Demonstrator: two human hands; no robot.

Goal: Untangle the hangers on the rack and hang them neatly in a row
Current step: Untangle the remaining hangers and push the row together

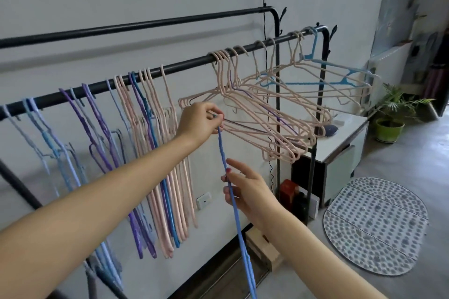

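Untangling at the rack (170, 69).
Left hand (199, 121) pinching blue hanger (233, 199) top; right hand (245, 189), at five o'clock, fingers loosely curled around its shaft.

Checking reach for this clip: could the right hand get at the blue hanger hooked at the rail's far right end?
Probably not directly: the right hand is on the held hanger, and the pink tangle hangs between it and the blue hanger.

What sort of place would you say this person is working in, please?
Probably a room in a home, perhaps a laundry corner: a black clothes rack full of hangers, a potted plant and a floor mat.
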